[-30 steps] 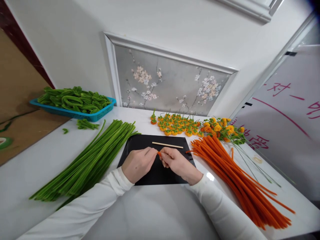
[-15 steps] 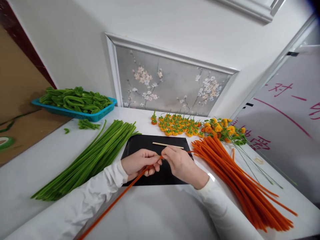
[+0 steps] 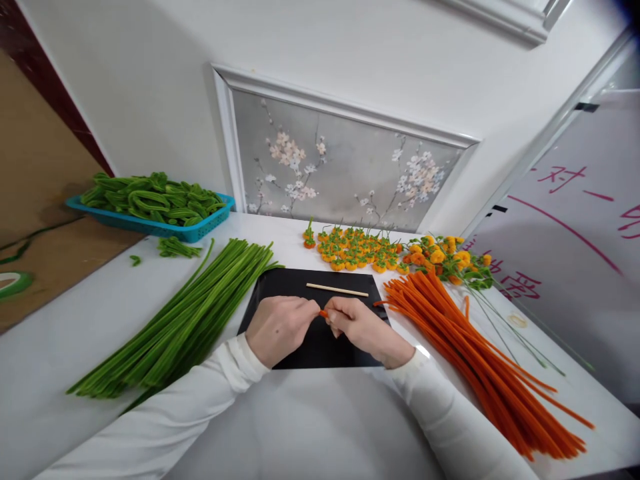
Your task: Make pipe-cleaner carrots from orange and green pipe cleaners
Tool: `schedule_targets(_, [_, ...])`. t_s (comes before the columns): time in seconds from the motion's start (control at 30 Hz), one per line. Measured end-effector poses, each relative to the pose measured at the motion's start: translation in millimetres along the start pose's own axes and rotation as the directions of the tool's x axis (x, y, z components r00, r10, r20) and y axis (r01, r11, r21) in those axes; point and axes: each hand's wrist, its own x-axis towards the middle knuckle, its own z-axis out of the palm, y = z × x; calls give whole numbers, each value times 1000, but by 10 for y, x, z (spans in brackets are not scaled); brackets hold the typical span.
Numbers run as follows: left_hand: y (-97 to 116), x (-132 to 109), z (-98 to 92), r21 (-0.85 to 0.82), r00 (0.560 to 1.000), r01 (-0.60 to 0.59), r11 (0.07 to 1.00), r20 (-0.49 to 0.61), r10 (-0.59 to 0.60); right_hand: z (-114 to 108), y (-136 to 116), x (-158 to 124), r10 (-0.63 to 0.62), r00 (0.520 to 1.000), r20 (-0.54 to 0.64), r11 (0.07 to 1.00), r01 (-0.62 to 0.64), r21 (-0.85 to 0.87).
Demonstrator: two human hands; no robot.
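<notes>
My left hand [image 3: 281, 328], back turned up, is closed with its fingertips pinched at one side of an orange chenille stem [image 3: 324, 313]. From the other side, my right hand [image 3: 364, 328] pinches the same stem between thumb and fingers. Only a short piece shows in the gap between the two hands; the rest of it is hidden. Both hands are over a black mat [image 3: 320, 357]. A thin pale wooden stick [image 3: 337, 290] lies on the mat just beyond the fingers.
Left of the mat lies a bundle of green chenille stems [image 3: 180, 320]; orange stems [image 3: 480, 360] lie to the right. Behind are small orange flower heads [image 3: 357, 249] and stemmed flowers [image 3: 445, 259]. A blue basket [image 3: 193, 231] holds folded green pieces [image 3: 155, 198].
My left hand has turned over, from fingers showing to back up. The long orange length that trailed toward the lower left is out of sight. My right hand stays nearly in place.
</notes>
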Motion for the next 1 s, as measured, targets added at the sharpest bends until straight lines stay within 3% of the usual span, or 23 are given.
schedule_targets(0.13, [3, -8, 17, 21, 998, 55, 998, 14, -55, -27, -13, -8, 52, 995, 89, 992, -62, 111])
schedule_targets(0.23, [16, -1, 8, -21, 982, 169, 985, 92, -166, -74, -43, -36, -46, 997, -56, 992, 39, -122])
schedule_targets(0.3, [25, 8, -3, -39, 968, 222, 974, 125, -216, -80, -59, -49, -169, 975, -141, 938, 116, -325])
schedule_targets(0.43, [27, 27, -25, -97, 958, 259, 961, 148, -244, -36, -74, -51, -237, 965, -116, 837, 142, -529])
schedule_targets(0.57, [-5, 46, -27, -284, 947, 308, 908, 183, -263, -35, -72, -52, -251, 960, -121, 783, 128, -608])
schedule_targets(0.77, [-32, 61, 6, -563, 896, 438, 700, 332, -294, -82, -69, -70, -262, 955, -138, 782, 126, -610])
schedule_targets(1.0, [3, 54, 9, -543, 905, 417, 729, 322, -278, -25, -134, -57, -309, 949, -58, 608, 150, -780])
